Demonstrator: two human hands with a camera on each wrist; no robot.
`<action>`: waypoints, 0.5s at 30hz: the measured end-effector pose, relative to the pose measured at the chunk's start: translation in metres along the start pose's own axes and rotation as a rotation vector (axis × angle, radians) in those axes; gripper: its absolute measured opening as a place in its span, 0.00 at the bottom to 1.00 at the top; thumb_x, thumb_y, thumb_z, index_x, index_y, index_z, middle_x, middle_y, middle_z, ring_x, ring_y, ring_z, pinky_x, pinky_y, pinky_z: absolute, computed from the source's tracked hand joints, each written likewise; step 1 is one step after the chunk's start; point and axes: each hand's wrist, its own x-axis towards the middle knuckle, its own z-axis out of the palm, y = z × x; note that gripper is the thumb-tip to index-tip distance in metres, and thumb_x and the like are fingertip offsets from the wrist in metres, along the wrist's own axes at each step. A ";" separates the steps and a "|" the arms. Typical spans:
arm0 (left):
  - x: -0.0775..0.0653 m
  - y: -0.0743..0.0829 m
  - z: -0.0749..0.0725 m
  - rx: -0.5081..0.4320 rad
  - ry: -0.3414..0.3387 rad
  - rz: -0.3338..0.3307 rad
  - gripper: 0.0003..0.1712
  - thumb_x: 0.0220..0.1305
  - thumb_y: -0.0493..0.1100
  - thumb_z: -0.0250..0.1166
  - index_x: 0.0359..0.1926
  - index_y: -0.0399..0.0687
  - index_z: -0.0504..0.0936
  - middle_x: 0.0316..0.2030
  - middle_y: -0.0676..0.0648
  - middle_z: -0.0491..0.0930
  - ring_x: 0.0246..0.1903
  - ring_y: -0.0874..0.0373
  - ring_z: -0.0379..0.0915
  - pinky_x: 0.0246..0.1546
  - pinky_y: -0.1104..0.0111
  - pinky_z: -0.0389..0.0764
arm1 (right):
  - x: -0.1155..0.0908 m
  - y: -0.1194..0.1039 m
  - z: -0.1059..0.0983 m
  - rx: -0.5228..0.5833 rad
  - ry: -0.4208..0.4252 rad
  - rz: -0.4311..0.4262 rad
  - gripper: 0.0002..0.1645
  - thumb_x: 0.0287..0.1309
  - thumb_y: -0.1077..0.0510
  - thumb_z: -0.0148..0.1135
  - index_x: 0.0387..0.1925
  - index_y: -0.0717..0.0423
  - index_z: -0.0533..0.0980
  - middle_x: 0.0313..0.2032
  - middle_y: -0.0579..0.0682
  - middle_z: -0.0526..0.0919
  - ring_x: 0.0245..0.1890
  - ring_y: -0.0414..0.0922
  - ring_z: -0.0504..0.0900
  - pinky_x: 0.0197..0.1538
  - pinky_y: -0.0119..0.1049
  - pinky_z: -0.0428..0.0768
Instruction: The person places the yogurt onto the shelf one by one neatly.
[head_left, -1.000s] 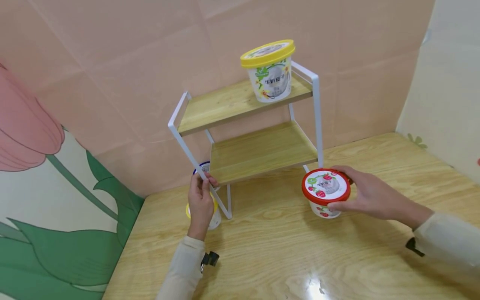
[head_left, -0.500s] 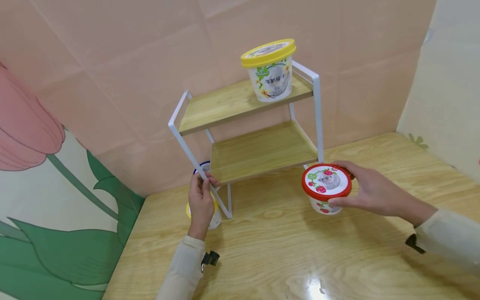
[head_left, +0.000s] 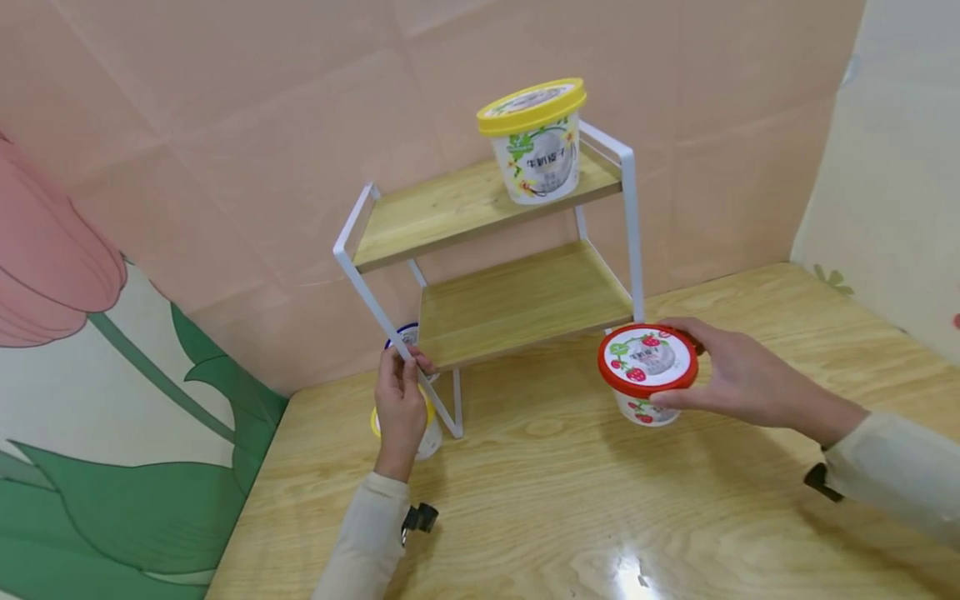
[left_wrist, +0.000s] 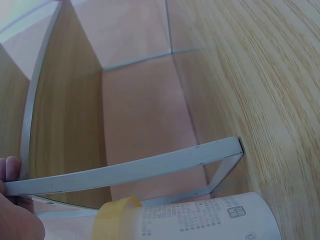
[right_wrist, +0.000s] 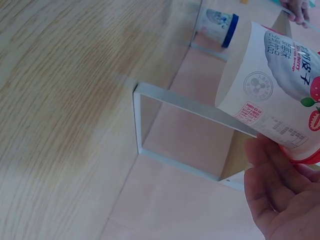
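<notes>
My right hand (head_left: 742,379) holds a paper ice cream tub (head_left: 647,360) with a red lid and strawberry print, thumb and fingers spread around its rim. In the right wrist view this tub (right_wrist: 280,85) is off the table, near the shelf's right leg. With my left hand (head_left: 400,408) I grip the white metal upright of a two-tier wooden shelf (head_left: 517,300), beside the lower board's left front corner. A yellow-lidded tub (head_left: 542,162) stands on the upper board at the right. The lower board bears nothing.
Partly behind my left hand, another yellow-lidded tub (head_left: 430,437) stands on the wooden table (head_left: 525,517). A blue-lidded tub (right_wrist: 215,27) stands farther back, left of the shelf. A pink backdrop (head_left: 300,125) hangs behind.
My right hand has raised the red-lidded tub slightly. My left hand keeps its grip on the shelf upright, and the shelf has not moved.
</notes>
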 end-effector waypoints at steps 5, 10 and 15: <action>0.000 -0.001 -0.001 -0.001 -0.002 0.012 0.13 0.77 0.35 0.46 0.49 0.23 0.68 0.37 0.31 0.75 0.38 0.66 0.76 0.46 0.78 0.82 | 0.003 -0.005 -0.001 0.003 0.002 -0.005 0.54 0.42 0.34 0.77 0.67 0.50 0.65 0.48 0.47 0.83 0.47 0.48 0.79 0.42 0.45 0.81; 0.000 -0.002 -0.001 -0.011 0.005 0.020 0.13 0.77 0.34 0.46 0.49 0.22 0.68 0.36 0.32 0.75 0.37 0.67 0.76 0.46 0.78 0.82 | 0.006 -0.009 -0.003 -0.004 0.002 -0.013 0.54 0.42 0.33 0.77 0.67 0.50 0.65 0.48 0.47 0.83 0.47 0.47 0.79 0.42 0.43 0.81; 0.000 -0.002 0.000 -0.025 0.002 0.030 0.13 0.77 0.33 0.46 0.48 0.22 0.68 0.36 0.32 0.74 0.37 0.66 0.76 0.45 0.78 0.82 | 0.007 -0.012 -0.005 -0.014 -0.005 0.000 0.55 0.42 0.32 0.77 0.67 0.51 0.65 0.47 0.47 0.83 0.46 0.47 0.79 0.41 0.43 0.80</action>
